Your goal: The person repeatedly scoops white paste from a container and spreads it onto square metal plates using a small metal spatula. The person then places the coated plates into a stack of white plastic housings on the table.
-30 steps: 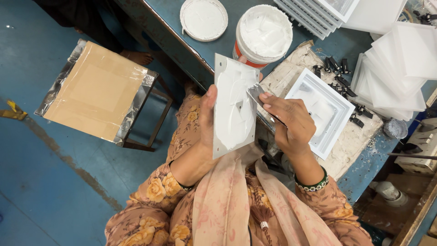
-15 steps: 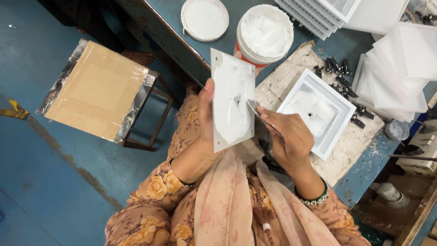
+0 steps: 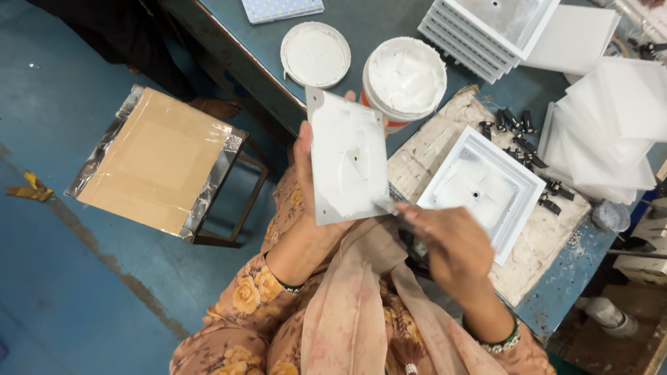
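Observation:
My left hand point(image 3: 306, 167) holds up a flat square metal plate point(image 3: 347, 163) smeared with white paste, gripping its left edge. My right hand point(image 3: 448, 243) sits at the plate's lower right corner, fingers pinched on a thin scraper tool point(image 3: 397, 200) whose tip meets the plate; most of the tool is hidden by the hand. Just behind the plate stands an open tub of white paste point(image 3: 405, 76). To the right, a white square frame housing point(image 3: 483, 189) lies on a paste-stained board point(image 3: 445, 135).
The tub's white lid point(image 3: 315, 54) lies on the blue table. A stack of white square housings point(image 3: 490, 28) and white foam sheets point(image 3: 615, 128) sit at the back right, with small black clips point(image 3: 514, 123) scattered nearby. A taped cardboard-topped stool point(image 3: 160, 163) stands on the floor left.
The plate has tilted flatter toward me. My right hand has drawn the scraper down from the plate's middle to its lower right corner.

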### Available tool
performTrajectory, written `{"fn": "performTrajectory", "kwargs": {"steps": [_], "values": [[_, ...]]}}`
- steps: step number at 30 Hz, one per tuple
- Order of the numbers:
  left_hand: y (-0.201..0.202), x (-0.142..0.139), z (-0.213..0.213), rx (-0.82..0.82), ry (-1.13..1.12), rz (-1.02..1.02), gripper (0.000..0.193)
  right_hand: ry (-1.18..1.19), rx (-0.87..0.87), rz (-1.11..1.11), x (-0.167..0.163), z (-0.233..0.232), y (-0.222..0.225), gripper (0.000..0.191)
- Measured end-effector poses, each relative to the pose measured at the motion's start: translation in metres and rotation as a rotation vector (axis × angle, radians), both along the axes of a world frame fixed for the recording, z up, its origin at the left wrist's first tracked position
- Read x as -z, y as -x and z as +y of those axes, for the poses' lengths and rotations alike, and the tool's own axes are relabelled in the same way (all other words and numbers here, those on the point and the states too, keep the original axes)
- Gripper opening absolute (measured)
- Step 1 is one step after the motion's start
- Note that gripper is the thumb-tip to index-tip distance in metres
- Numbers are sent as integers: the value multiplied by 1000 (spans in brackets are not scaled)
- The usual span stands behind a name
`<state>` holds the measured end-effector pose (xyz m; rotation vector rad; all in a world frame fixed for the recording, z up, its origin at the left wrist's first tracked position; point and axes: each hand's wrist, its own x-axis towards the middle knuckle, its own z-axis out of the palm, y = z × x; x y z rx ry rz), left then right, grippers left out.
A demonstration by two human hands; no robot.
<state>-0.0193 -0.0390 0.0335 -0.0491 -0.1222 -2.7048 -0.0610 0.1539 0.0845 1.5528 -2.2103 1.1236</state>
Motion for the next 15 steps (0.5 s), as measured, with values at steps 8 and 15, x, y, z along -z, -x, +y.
{"fn": "performTrajectory", "kwargs": {"steps": [8,15], "values": [[4,2,3,64,2,81,83,-29,-31,93,-8,-18,30,25],[11,4,2,13,-77,-10,84,-40,-33,85,-2,-5,10,29]]}}
